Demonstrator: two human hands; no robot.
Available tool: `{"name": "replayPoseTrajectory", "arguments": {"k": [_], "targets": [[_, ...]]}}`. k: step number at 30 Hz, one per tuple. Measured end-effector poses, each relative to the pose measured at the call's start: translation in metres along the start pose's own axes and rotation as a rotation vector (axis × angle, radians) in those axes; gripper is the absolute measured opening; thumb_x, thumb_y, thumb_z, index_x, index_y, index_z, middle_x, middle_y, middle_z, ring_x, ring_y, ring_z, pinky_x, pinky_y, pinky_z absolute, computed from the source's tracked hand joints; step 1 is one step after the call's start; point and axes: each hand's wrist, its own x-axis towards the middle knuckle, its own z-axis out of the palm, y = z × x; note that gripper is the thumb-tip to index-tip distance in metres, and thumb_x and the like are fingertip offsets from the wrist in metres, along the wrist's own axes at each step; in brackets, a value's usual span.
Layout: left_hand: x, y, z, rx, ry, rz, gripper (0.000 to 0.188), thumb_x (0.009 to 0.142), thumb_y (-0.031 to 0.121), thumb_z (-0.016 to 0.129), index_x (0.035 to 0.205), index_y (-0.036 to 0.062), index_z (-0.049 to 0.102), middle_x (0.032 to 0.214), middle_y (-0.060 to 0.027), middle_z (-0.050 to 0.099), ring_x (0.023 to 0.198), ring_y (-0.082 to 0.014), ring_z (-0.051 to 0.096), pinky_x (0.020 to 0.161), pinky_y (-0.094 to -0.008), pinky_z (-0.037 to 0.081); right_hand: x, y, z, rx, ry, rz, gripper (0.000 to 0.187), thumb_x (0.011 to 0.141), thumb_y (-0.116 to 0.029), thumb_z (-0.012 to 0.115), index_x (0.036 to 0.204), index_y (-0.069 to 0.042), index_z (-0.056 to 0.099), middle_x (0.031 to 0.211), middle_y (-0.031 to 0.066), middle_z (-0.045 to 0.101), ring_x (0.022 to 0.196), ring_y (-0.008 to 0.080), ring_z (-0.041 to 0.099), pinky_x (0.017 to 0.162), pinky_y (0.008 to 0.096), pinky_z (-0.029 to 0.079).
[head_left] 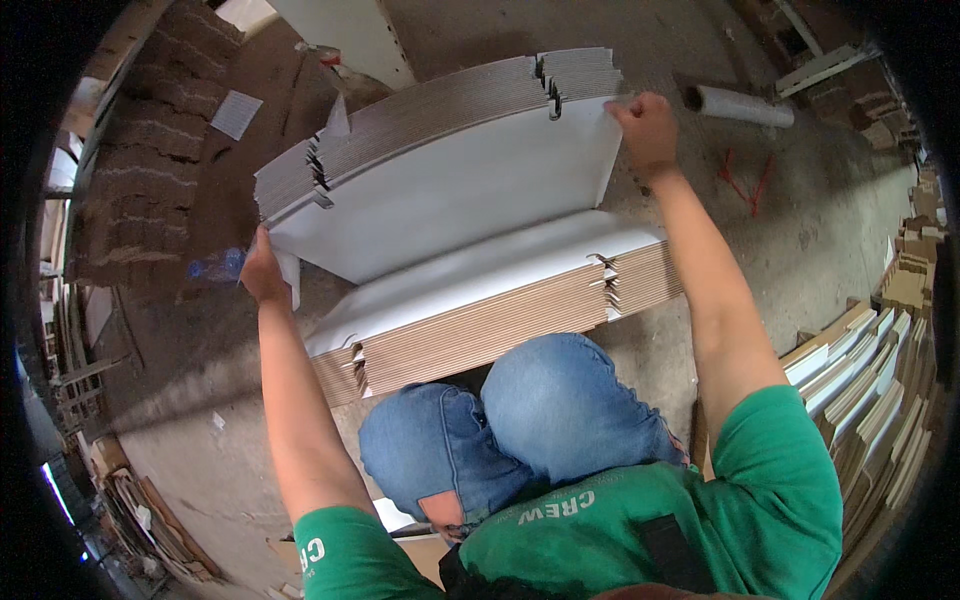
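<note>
A white cardboard sheet (460,195) slopes up in front of me between two stacks of slotted cardboard. My left hand (265,272) is closed on its left corner, where a small white flap hangs beside the fingers. At the far right corner my right hand (650,135) pinches the sheet's edge, arm stretched out. Behind it lies the far stack (430,110), its layered greyish edges showing. Close to my knees is the near stack (480,335), white on top with brown layered edges. Dark slots cut into both stacks near their ends.
A roll of clear film (745,107) and red straps (747,183) lie on the floor at the right. Brown stacked cardboard (140,190) stands at the left, near a blue-tinted plastic bottle (217,266). More cardboard pieces (865,400) lean at the lower right. My jeans-clad knees (560,400) border the near stack.
</note>
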Motion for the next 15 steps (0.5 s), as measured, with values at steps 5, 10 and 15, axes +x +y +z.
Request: {"name": "replayPoseTrajectory", "arguments": {"k": [5,10,15], "targets": [[0.031,-0.02,-0.044,0.027,-0.185,0.013,0.05,0.066,0.02,0.061,0.11,-0.0021,0.054,0.101,-0.0086,0.058,0.087,-0.0157,0.054,0.074,-0.0289,0.042,0.017,0.001,-0.038,1.14,-0.242,0.26,0.019,0.07,-0.016,0.071,0.076,-0.005,0.057,0.077,0.0052,0.059,0.069,0.0166,0.057,0.064,0.0311,0.046],[0.021,-0.002,-0.021,0.645,-0.139,0.291,0.044,0.07,0.035,0.061,0.095,-0.0017,0.061,0.087,-0.0083,0.062,0.077,-0.0196,0.057,0.07,-0.0325,0.042,0.003,-0.034,-0.009,0.55,-0.251,-0.017,0.019,0.068,-0.006,0.066,0.083,-0.006,0.055,0.079,0.0088,0.058,0.072,0.0222,0.058,0.065,0.0339,0.047],[0.006,0.011,0.015,0.038,0.069,-0.108,0.051,0.075,0.044,0.063,0.091,-0.0046,0.062,0.087,-0.0103,0.062,0.075,-0.0199,0.058,0.067,-0.0342,0.044,-0.007,-0.034,0.021,0.337,-0.07,-0.148,0.017,0.067,-0.001,0.06,0.08,-0.004,0.05,0.076,0.0131,0.055,0.073,0.0289,0.056,0.065,0.038,0.045]]}}
